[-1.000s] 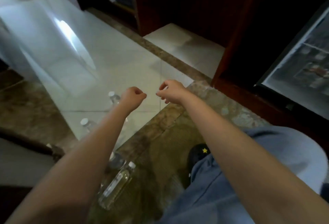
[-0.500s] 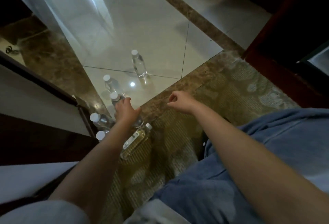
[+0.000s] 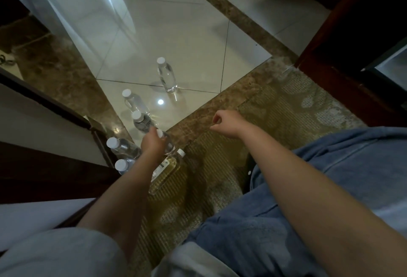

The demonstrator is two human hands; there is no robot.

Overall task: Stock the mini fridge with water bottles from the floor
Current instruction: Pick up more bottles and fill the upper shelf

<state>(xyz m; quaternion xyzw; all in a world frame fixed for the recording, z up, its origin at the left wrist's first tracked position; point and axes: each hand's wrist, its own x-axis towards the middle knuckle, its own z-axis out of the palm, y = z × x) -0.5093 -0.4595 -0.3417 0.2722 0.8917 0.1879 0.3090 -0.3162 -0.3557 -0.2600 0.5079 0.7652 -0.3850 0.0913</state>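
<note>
The left hand (image 3: 153, 143) curls its fingers round the upright water bottle (image 3: 170, 145) directly beneath them, cap up. The right hand (image 3: 226, 122), loosely curled and empty, is farther off.

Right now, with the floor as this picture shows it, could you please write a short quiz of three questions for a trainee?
1. True or false: the right hand holds a bottle.
2. How many bottles lie on their side? A) none B) one C) three
3. Fill in: the ___ hand has its grip on an upright bottle.

Key:
1. False: its fingers are loosely curled and hold nothing.
2. B: only the lying bottle beside the forearm.
3. Left: the left hand holds that bottle near its cap.
</note>
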